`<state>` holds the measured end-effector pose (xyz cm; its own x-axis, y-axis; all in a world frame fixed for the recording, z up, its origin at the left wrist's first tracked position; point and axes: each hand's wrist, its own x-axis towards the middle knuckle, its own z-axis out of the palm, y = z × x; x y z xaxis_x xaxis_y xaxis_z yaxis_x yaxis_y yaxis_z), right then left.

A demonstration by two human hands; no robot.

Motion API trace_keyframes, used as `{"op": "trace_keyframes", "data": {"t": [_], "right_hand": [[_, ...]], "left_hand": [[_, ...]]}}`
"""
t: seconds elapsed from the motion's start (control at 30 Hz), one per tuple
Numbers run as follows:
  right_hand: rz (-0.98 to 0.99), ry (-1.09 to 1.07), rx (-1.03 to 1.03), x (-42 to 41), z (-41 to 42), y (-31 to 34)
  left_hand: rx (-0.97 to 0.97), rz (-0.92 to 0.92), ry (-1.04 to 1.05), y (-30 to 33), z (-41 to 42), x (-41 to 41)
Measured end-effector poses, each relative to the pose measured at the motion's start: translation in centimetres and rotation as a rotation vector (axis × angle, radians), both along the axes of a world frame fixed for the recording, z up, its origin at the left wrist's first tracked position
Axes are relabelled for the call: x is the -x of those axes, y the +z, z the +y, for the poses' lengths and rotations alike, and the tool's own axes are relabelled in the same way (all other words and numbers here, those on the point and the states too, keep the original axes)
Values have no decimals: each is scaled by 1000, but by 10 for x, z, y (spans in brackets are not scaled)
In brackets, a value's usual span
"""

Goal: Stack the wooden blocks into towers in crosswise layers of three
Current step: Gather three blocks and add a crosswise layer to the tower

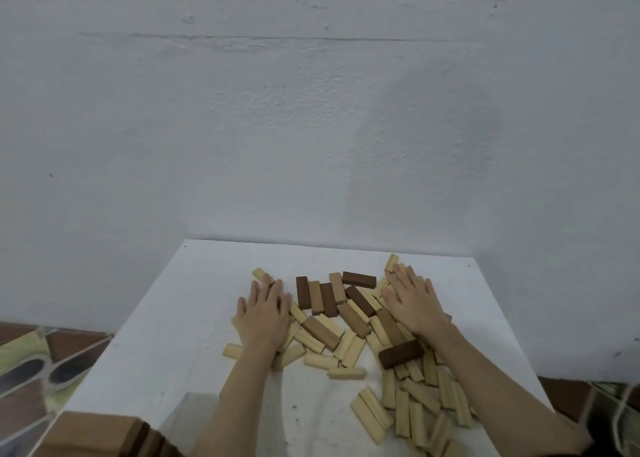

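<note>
Several loose wooden blocks, pale, tan and dark brown, lie scattered flat across the white table. My left hand rests flat, fingers straight, on the pale blocks at the left side of the heap. My right hand lies flat with spread fingers on the blocks at the heap's right side. A dark brown block lies by my right wrist. More pale blocks spread toward the near right edge. No block stands on another in a tower.
A stack of tan and brown blocks shows at the near left corner, very close to the camera. A white wall rises right behind the table. Tiled floor lies on both sides.
</note>
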<state>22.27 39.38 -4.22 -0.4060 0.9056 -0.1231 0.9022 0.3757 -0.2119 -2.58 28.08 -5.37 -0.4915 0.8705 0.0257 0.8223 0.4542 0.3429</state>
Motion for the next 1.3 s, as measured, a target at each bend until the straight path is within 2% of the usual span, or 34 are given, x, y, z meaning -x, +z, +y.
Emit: {"op": "trace_keyframes", "data": {"t": [0.13,0.23,0.33,0.5,0.7,0.9,0.97,1.03,1.1,1.2,1.27,1.3], "right_hand": [[17,12,52,1,-17,5],[86,11,126,-4,-31,24],[128,36,67,-8,-39,45],[197,106,63,-8,-64,73],[287,165,100,12,-84,74],[307,131,88,35,-74,65],[298,125,84,45,-69,61],[268,136,71,56,-64,62],[212,160,76,71,-58,63],[114,183,153,94,-51,65],[25,196,209,103,-50,66],[-13,210,226,106,-49,66]], "left_hand": [[38,-6,-51,2,-13,-16],[44,-81,-43,11,-17,-22],[23,-98,-43,21,-11,-20],[18,-129,-253,34,-1,-26],[154,-191,-199,35,10,-16],[94,-227,-170,38,16,-15],[-13,-256,-117,39,9,-18],[-269,-375,-51,42,-1,-25],[-481,-633,78,49,-11,-30],[-567,-1052,338,59,-9,-27],[-622,-1273,383,62,-3,-20],[-638,-1317,357,63,-2,-18]]}}
